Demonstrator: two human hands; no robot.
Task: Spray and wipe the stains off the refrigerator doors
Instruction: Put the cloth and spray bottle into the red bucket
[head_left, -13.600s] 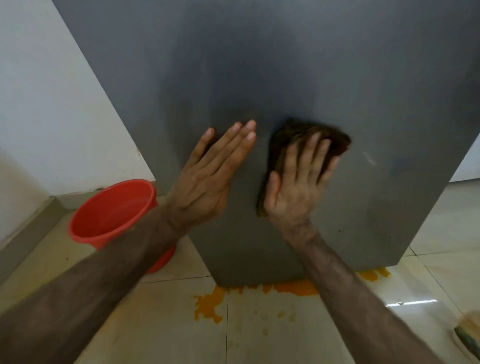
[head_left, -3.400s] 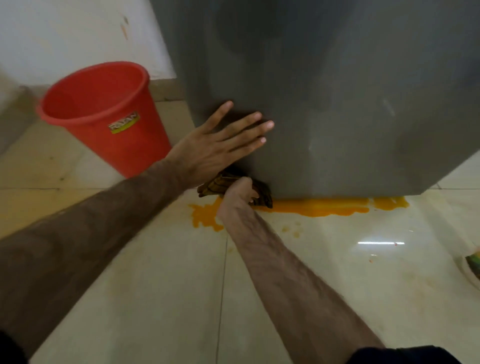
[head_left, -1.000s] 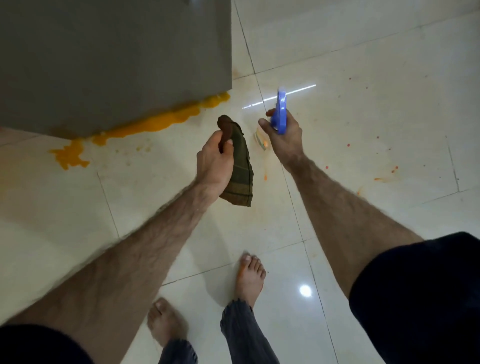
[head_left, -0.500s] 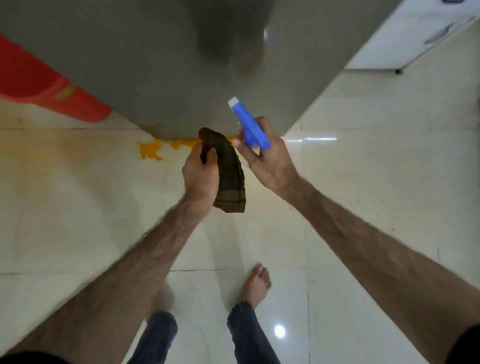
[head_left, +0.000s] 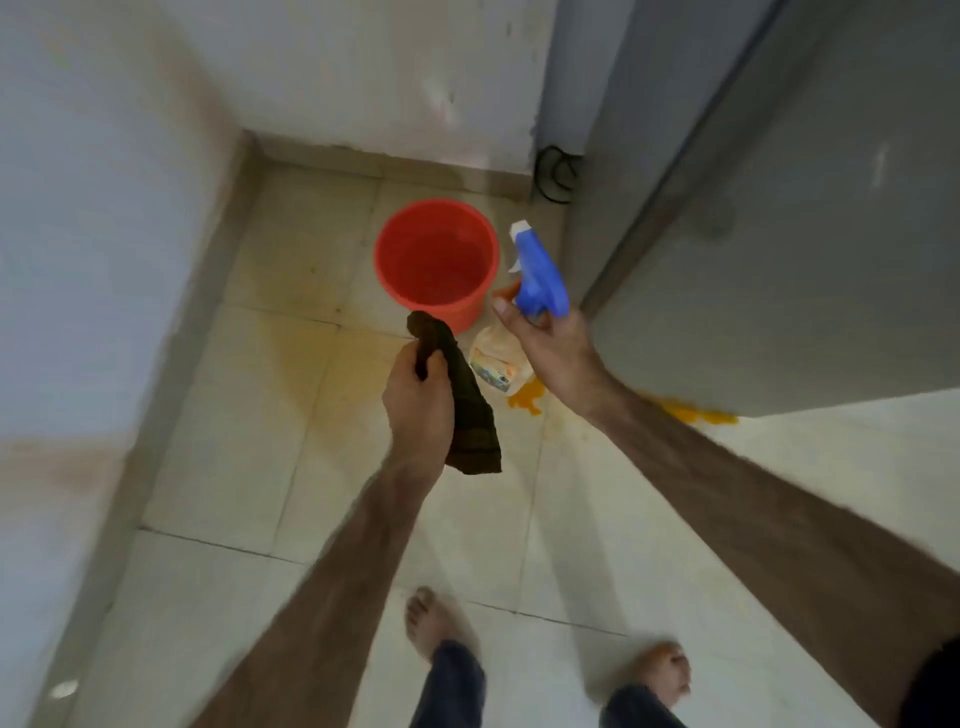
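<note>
The grey refrigerator door (head_left: 810, 249) fills the upper right. My left hand (head_left: 418, 402) grips a dark brown cloth (head_left: 467, 421) that hangs down from my fist over the floor. A spray bottle with a blue trigger head (head_left: 537, 278) and a pale labelled body (head_left: 498, 361) is held by my right hand (head_left: 556, 348), fingers wrapped round its neck, nozzle pointing up and away. Both hands are in front of the door's lower left corner, apart from it.
A red bucket (head_left: 389, 270) stands on the tiled floor just beyond my hands, near the wall corner. Orange spill (head_left: 696, 413) lies along the refrigerator's base. A black cable (head_left: 556, 174) loops behind the refrigerator. My bare feet (head_left: 431, 621) are at the bottom.
The view has swung left, so the bucket and wall corner now show. Both hands keep their hold on cloth and bottle, and my feet have shifted.
</note>
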